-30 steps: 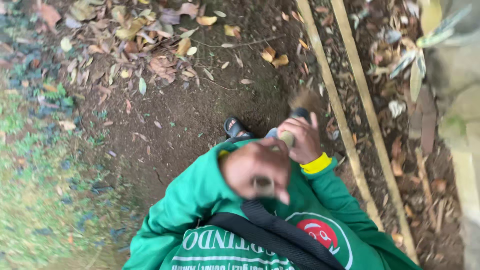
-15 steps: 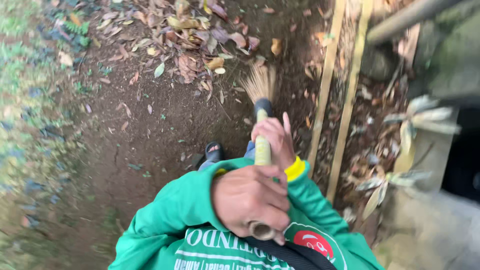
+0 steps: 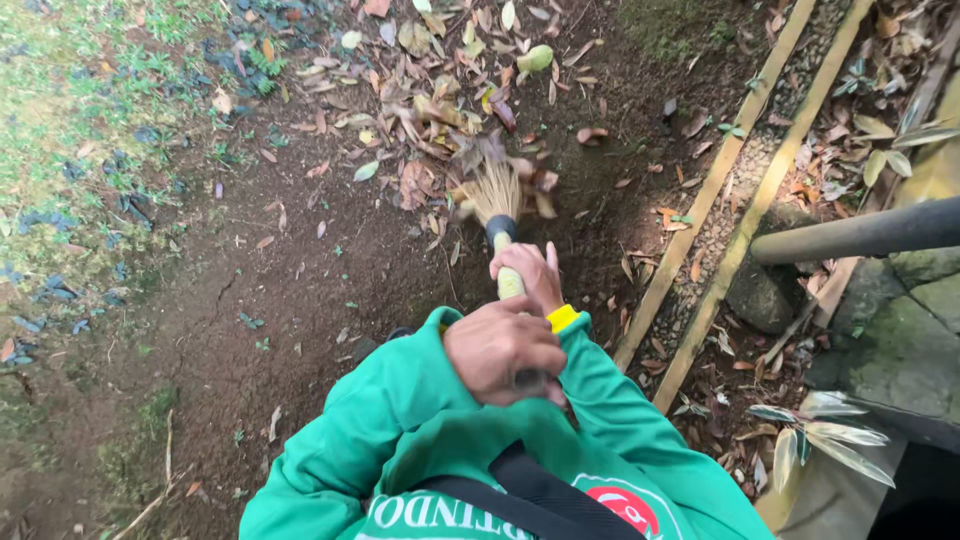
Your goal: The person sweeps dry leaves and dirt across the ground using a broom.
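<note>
Both of my hands grip a stick broom (image 3: 494, 194) with straw bristles and a pale handle. My right hand (image 3: 529, 274), with a yellow cuff at the wrist, holds the handle low down. Closer to my chest, my left hand (image 3: 503, 350) closes over the handle's upper end. Both arms wear green sleeves. The bristles touch the bare soil at the near edge of a heap of dry brown leaves (image 3: 440, 90). A few leaves blur around the bristles.
Two long pale poles (image 3: 722, 172) lie diagonally on the ground at the right. Beyond them are a dark pipe (image 3: 862, 234), a mossy stone (image 3: 760, 296) and a concrete edge (image 3: 920, 320). Grass (image 3: 80, 110) borders the soil on the left.
The broom has swung forward, away from my body, and its bristles now reach the leaf heap. My hands stay on the handle, and the view has tilted further ahead.
</note>
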